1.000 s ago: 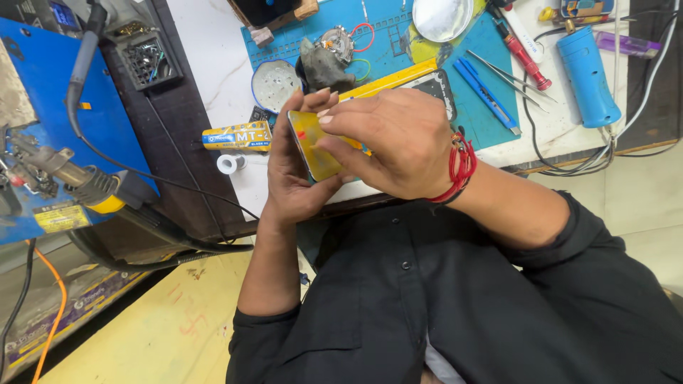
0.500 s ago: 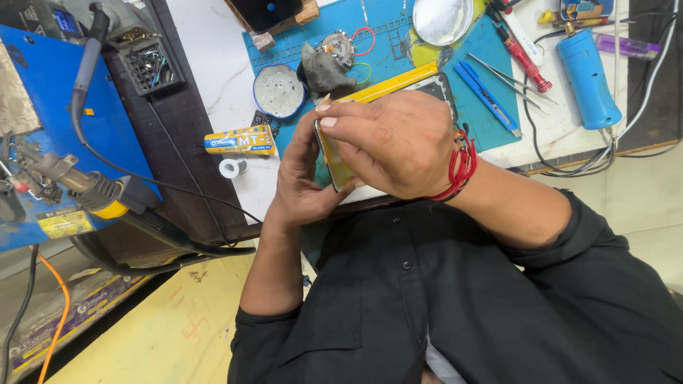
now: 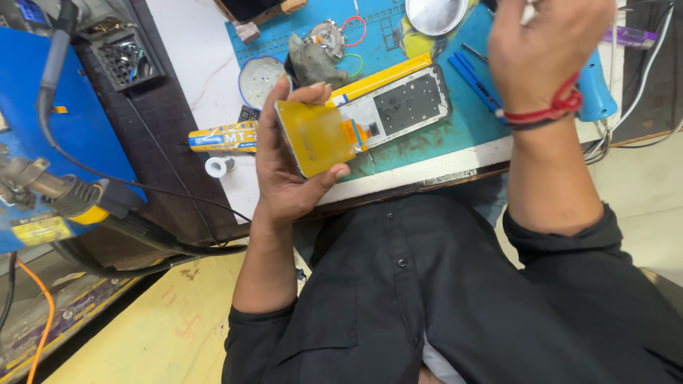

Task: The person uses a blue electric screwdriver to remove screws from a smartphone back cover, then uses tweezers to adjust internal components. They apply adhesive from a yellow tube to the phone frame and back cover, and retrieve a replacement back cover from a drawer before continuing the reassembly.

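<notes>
Yellow-backed display panel [image 3: 318, 136] held off the counter [image 3: 206, 64], tilted, at about 7 o'clock from the bare phone frame [image 3: 405, 107] lying on the blue mat [image 3: 427, 146]. Left hand [image 3: 284, 167]: grip half closed round the panel's left edge, thumb pressed on its lower corner, fingertips curled over the top. Right hand [image 3: 548, 46] raised at 2 o'clock, well apart from the panel; its grip faces away, cannot tell how far open. Glue tube [image 3: 222, 137] just left of the left hand.

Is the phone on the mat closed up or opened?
Opened. The phone frame lies flat on the blue mat with its inside bare; the left hand holds the yellow-backed screen.
</notes>
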### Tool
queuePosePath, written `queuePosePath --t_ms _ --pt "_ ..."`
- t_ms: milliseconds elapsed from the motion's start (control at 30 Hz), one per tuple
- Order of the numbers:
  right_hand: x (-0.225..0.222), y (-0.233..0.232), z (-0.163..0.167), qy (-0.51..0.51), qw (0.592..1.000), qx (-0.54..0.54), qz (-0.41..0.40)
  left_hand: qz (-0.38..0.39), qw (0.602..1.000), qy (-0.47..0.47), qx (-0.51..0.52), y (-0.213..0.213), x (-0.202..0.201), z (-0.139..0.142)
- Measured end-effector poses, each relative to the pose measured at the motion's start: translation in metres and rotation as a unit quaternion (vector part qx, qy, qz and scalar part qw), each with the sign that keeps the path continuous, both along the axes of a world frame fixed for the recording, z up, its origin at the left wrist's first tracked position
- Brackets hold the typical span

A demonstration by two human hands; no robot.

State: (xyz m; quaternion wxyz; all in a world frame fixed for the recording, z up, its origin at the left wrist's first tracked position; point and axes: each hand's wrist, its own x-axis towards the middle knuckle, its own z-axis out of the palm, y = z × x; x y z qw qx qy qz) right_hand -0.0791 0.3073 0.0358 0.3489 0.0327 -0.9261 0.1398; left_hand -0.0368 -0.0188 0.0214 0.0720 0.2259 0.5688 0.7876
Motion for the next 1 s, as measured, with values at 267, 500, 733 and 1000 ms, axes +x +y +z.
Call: queuePosePath --t_ms 267,500,733,1000 --pt "0.056 -0.011 -0.006 -0.072 0.964 -0.249 0.052 0.040 0.996 0.041 -0.074 0.031 -0.025 0.019" --pt "0.090 -0.023 -0.014 -0.088 0.972 -0.201 0.086 0.123 0.931 0.147 -0.311 0.101 -0.065 0.031" --pt "0.095 -0.024 -0.015 -0.086 0.972 -0.187 0.113 0.144 0.817 0.194 -0.523 0.153 -0.093 0.000" --pt "0.096 -0.023 -0.018 -0.086 0.970 -0.189 0.124 0.136 0.856 0.323 -0.380 0.112 -0.037 0.000"
